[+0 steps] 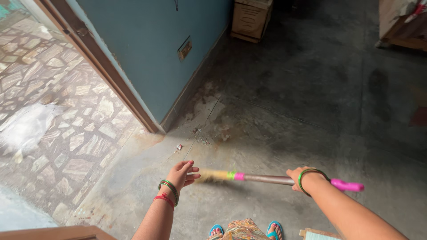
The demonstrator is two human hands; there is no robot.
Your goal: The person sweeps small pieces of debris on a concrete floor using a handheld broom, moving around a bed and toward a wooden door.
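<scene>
Fingers (297,174) of our right hand (300,178) are curled around the metal shaft of the broom (267,178), just ahead of its pink end grip. The broom lies nearly level above the grey floor (284,111), its straw head blurred and pointing toward our left hand (181,172). That hand is released, fingers spread, grasping nothing, just beside the straw tips; we cannot tell whether it touches them. Green bangles sit on both wrists, with a red thread on the left. Beyond the broom head, a small scatter of debris (198,135) lies on the floor. Further beyond the broom stands a blue wall (147,49), with stone paving (58,111) left of it.
</scene>
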